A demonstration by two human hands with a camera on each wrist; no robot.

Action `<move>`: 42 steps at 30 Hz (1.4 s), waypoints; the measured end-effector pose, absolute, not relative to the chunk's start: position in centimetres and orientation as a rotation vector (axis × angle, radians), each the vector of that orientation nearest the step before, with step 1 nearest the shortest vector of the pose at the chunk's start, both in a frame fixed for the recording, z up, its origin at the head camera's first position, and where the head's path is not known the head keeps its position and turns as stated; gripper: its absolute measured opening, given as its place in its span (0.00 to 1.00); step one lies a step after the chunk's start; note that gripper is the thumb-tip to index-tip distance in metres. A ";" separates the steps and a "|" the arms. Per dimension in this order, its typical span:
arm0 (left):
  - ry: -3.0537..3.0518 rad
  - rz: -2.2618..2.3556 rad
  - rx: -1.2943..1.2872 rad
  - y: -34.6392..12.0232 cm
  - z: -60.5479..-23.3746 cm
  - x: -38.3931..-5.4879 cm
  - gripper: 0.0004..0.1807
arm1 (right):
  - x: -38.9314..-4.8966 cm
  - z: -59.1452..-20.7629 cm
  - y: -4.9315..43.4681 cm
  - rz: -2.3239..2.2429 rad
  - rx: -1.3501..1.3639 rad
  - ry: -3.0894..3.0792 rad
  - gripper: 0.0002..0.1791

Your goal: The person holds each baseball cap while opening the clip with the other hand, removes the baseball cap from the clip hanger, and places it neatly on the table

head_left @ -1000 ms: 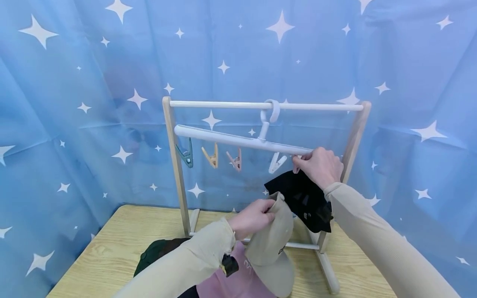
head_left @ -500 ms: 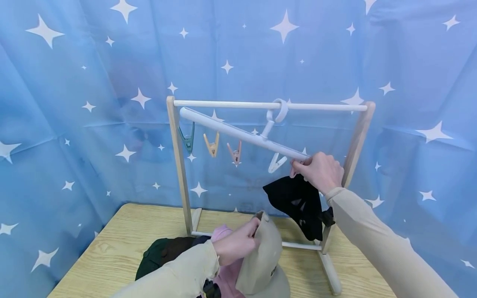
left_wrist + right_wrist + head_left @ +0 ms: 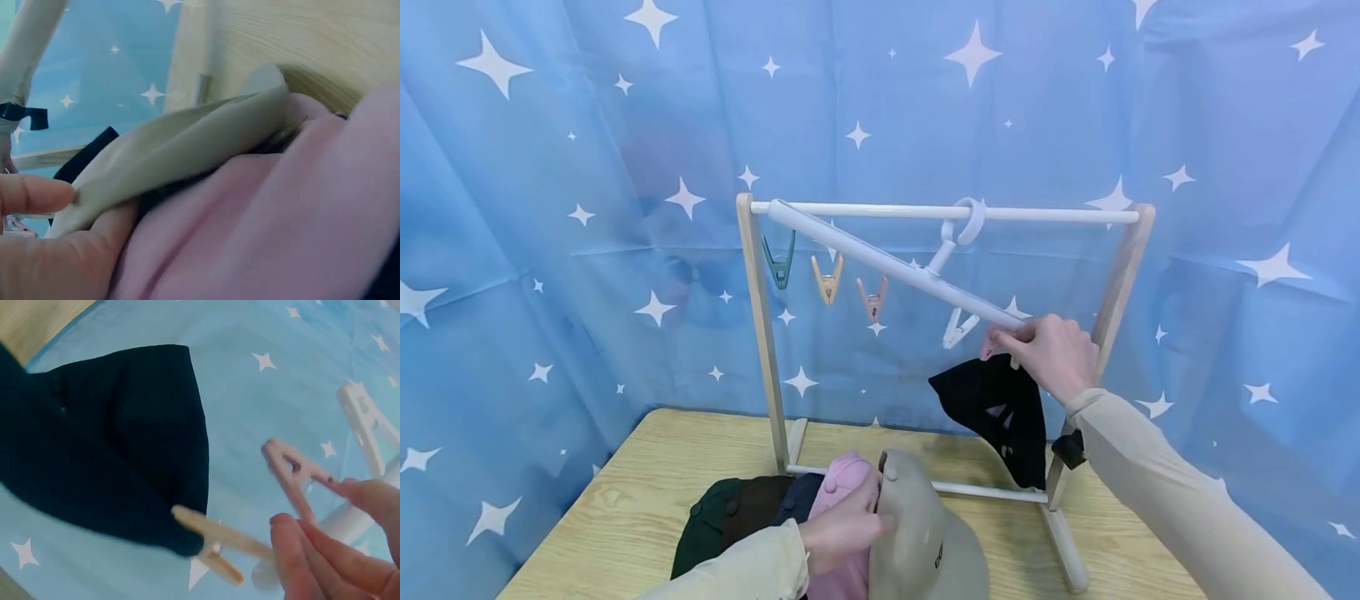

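My left hand [image 3: 844, 533] pinches the edge of a beige baseball cap [image 3: 921, 525], which stands at the right of a row of caps. In the left wrist view its thumb and a finger lie on either side of the fabric. Beside it lies a pink cap [image 3: 844, 479]. My right hand [image 3: 1058, 357] holds a pink clip [image 3: 290, 465] near the lower right end of a white hanger [image 3: 857, 250], which tilts down to the right. A cream clip [image 3: 228, 540] at that end grips a black cap [image 3: 981, 396] hanging below.
The hanger hooks over the white bar of a wooden rack [image 3: 762, 333] on the table [image 3: 617, 483]. Green [image 3: 778, 267], yellow [image 3: 827, 283], pink and white clips hang along it. Dark green [image 3: 703, 521], brown [image 3: 760, 504] and navy [image 3: 797, 500] caps lie at the left. A starry curtain stands behind.
My left hand has moved down and left with the beige cap, to beside the pink cap. The hanger's left end has risen and its right end dropped, my right hand still at it.
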State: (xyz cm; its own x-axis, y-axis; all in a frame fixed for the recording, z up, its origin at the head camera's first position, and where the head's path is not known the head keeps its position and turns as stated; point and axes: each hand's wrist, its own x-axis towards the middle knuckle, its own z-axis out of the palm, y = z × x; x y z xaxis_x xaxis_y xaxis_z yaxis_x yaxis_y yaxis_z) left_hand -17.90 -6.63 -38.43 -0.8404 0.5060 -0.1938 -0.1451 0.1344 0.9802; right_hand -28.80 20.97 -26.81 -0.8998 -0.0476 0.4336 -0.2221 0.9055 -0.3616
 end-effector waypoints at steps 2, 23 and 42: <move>1.937 1.739 0.329 -7.1 -38.7 -17.8 0.14 | -28.8 -26.7 21.3 0.574 0.233 -2.605 0.25; 1.982 1.596 0.337 -10.6 -36.8 -18.1 0.07 | -30.3 -27.6 25.2 0.799 0.585 -2.621 0.19; 2.171 1.570 0.556 -7.0 -32.5 -20.8 0.04 | -27.5 -25.8 26.9 0.732 0.713 -2.491 0.16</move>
